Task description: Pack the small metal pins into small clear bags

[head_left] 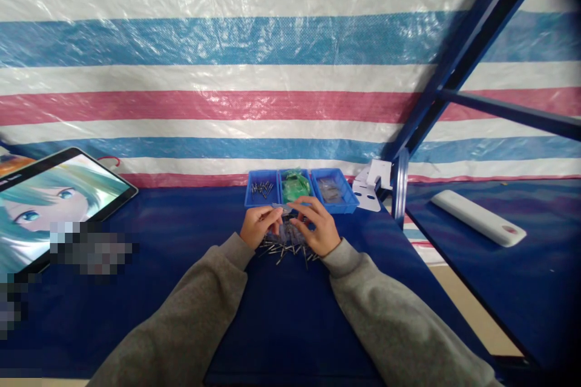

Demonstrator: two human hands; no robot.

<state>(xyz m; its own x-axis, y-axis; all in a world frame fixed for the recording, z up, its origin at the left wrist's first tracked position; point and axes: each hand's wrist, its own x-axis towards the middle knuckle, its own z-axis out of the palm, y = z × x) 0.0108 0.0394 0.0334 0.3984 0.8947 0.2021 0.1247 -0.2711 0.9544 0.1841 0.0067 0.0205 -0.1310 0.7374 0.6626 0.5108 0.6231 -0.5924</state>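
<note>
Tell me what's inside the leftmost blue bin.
The leftmost blue bin holds thin, dark metallic pieces; what lies directly beneath them is covered and cannot be seen.

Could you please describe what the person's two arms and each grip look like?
The left sleeve and right sleeve are plain, loose and grey, ending in snug matching cuffs. The left grip and right grip are bare, without gloves.

One head-worn view, forward-down onto the hands (258, 227)
</note>
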